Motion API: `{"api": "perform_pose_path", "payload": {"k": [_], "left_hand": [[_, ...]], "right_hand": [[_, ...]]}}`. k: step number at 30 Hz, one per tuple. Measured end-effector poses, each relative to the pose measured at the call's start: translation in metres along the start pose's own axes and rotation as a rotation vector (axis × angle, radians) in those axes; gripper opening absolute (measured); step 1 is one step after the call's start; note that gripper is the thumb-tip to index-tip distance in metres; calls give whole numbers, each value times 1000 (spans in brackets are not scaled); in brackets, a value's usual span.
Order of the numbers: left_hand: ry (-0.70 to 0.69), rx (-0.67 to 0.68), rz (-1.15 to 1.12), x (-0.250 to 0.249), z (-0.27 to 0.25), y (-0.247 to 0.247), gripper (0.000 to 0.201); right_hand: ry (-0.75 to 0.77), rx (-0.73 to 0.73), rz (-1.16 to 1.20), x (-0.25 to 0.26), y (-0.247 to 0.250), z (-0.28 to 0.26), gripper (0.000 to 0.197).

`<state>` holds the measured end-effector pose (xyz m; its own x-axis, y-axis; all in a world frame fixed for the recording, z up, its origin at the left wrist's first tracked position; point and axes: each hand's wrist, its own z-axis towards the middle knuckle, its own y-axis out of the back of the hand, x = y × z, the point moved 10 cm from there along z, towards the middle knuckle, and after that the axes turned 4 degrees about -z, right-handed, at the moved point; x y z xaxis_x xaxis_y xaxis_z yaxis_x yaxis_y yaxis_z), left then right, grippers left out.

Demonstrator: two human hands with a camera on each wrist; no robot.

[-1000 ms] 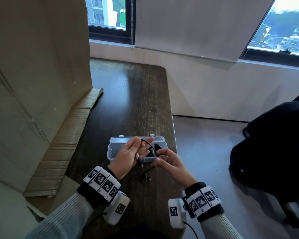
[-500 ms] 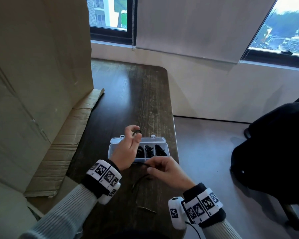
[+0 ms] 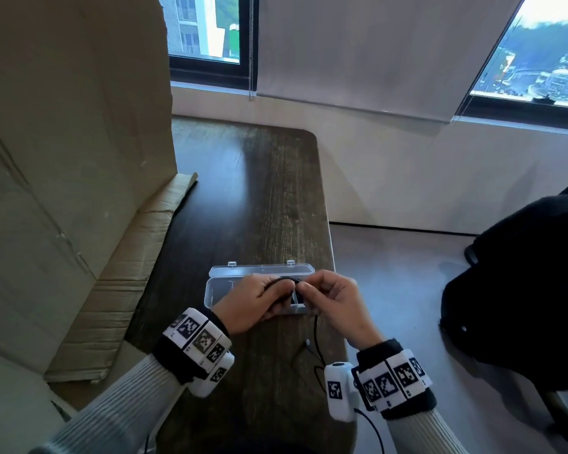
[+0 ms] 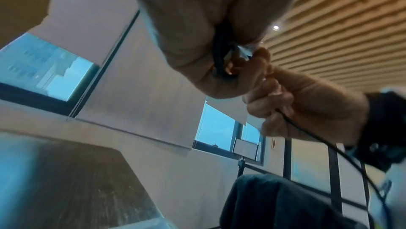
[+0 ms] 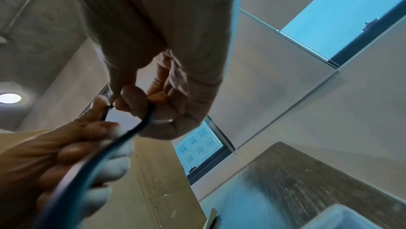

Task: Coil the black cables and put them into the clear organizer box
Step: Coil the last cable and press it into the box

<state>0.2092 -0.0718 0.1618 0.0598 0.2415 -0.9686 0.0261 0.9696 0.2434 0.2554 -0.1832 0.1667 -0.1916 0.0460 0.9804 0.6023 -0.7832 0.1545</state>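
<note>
Daylight from two windows falls on a dark wooden counter (image 3: 263,198), which has a large sheet of cardboard (image 3: 63,158) leaning at its left side. One clear box (image 3: 217,283) stands open on the counter near its right edge, with the lid folded back away from the person, so that a coil can be dropped in from above. What lies in its compartments is hidden behind the hands.

Both hands work just above the box, close together, probably so that the finished coil has only a short way to go. The left hand (image 3: 253,299) is curled round one small loop of the black cable (image 3: 315,326) and keeps it from springing open. The right hand (image 3: 338,303) pinches the same cable between thumb and fingertips (image 5: 131,100), just beside the loop, and seems to feed the next turn. Below the right hand the free part of the cable hangs down to the counter and ends in a small plug (image 3: 307,341). It looks like one cable only in work, and a good part of it is not yet wound.

Each wrist carries one band with black and white markers and one small white camera.
</note>
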Motion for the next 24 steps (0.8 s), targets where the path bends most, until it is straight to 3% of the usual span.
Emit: {"api": "perform_pose_path", "payload": {"k": [7,11,14,18,21,24], "left_hand": [[47,-571,-482,5,-9,68,43],[96,-603,-471,13,-10,74,51],[66,-554,-748,13,-6,68,49],[113,-584,-1053,18,-6,60,41],[151,-614,-791,26,-6,66,30],[61,-537,-175,22,-3,72,28]], "right_hand": [[-109,43,-2,-34,-18,-11,19],[-35,95,-79,-24,-28,-12,17],[-44,160,-130,-25,-37,-13,18],[-124,324,-226,-34,-58,-21,23],[-129,364,-291,-32,-66,-26,23],[-71,329,-375,-16,-61,-25,16]]}}
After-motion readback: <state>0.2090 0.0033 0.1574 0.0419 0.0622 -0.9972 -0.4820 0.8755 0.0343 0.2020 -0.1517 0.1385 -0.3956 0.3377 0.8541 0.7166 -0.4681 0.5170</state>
